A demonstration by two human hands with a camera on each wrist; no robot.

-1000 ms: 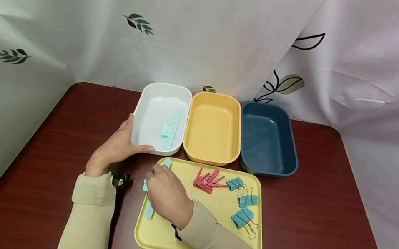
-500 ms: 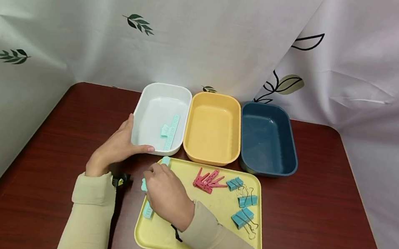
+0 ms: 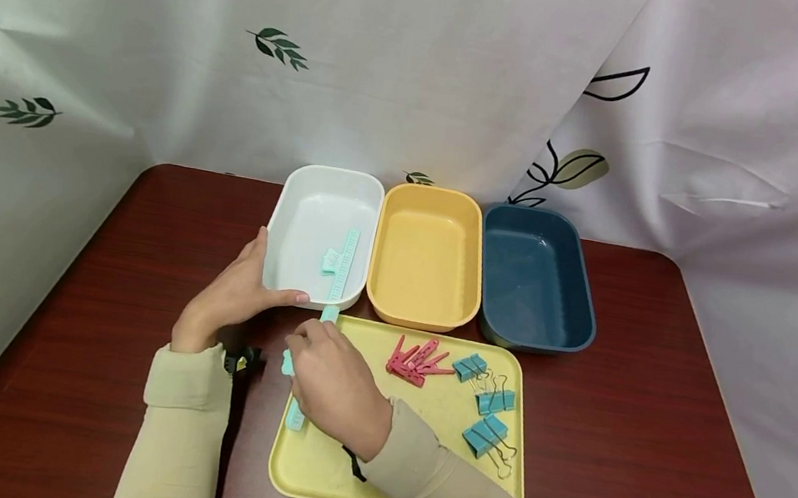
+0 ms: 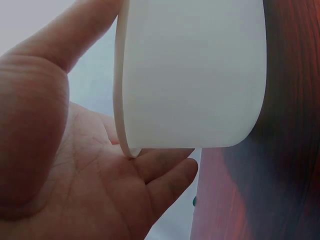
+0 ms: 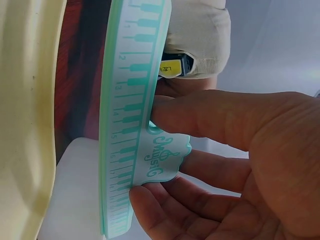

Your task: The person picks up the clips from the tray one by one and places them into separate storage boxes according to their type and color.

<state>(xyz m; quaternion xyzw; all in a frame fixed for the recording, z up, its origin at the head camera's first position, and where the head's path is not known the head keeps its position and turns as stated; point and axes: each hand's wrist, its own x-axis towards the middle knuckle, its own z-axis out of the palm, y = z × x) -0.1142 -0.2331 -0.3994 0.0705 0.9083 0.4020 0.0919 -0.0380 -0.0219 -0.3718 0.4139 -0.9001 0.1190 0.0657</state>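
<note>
Right grip [image 3: 338, 384] pinches a mint clip [image 5: 122, 132], lower centre of frame (left grip [image 3: 230, 292], spread, touches the white bin [image 3: 308, 216]).

A ruler clip [image 5: 129, 120] sits between the right fingers [image 5: 150, 215]; right of them, on the tray [image 3: 413, 428], lie pegs [image 3: 417, 362], then binder clips [image 3: 496, 402]; beyond the fingers, the left bin [image 3: 301, 244], another clip [image 3: 346, 263] inside, then middle bin [image 3: 428, 261] and right bin [image 3: 539, 301].
</note>
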